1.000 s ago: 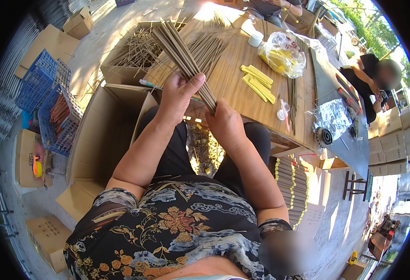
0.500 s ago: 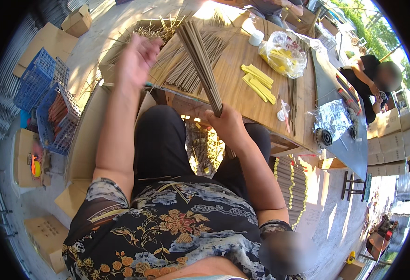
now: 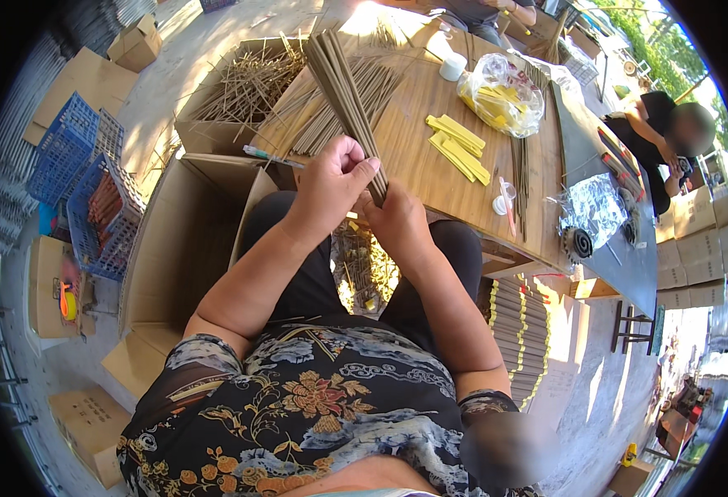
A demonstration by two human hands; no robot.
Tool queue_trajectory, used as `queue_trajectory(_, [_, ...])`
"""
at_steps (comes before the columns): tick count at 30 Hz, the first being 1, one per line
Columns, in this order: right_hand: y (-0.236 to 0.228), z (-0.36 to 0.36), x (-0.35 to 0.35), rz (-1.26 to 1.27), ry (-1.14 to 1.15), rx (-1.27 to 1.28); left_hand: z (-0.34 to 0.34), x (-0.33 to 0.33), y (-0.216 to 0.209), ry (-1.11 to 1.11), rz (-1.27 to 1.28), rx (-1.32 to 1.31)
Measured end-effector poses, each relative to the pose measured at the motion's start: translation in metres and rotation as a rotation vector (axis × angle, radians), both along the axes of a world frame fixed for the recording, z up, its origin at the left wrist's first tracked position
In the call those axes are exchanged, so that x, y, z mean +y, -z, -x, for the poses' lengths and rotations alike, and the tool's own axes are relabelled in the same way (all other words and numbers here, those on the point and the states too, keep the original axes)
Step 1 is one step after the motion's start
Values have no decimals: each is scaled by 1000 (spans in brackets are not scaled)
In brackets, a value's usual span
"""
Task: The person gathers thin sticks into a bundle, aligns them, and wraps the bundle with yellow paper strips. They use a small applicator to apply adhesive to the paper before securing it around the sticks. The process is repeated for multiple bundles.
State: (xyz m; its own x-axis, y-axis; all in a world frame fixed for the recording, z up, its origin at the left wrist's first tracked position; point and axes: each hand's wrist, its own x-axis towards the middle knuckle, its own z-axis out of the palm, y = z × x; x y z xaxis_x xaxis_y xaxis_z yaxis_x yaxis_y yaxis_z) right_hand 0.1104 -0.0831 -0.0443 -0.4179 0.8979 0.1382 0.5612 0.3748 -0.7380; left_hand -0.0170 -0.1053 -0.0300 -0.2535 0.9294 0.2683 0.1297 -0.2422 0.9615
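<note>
A bundle of thin brown incense sticks (image 3: 339, 87) stands tilted in front of me, its top leaning away over the table. My right hand (image 3: 399, 219) is wrapped round its lower end. Just above it, my left hand (image 3: 335, 178) has closed on the bundle's near side, thumb and fingers pinching at the sticks; what lies between the fingertips is partly hidden. Behind the bundle, more loose incense sticks (image 3: 364, 91) are spread on the wooden table (image 3: 413, 178). Yellow paper strips (image 3: 459, 149) lie to the right of the bundle.
A cardboard box of jumbled sticks (image 3: 244, 87) stands far left, an open carton (image 3: 169, 248) beside my left leg. Blue crates (image 3: 103, 207) are farther left. A plastic bag (image 3: 503, 95) sits on the table. Banded bundles (image 3: 517, 340) lie at lower right. Two people work beyond.
My left hand has come down and right, from near the box of jumbled sticks to the bundle, and closed on it. The bundle's top has shifted slightly left; my right hand still holds it.
</note>
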Motion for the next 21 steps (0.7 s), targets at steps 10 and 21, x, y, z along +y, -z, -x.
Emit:
queue_trajectory(10, [18, -18, 4, 31, -116, 42, 90, 4, -90, -270, -259, -201])
queue_trajectory(21, [-14, -16, -10, 1149, -451, 639, 92, 23, -35, 18, -31, -526])
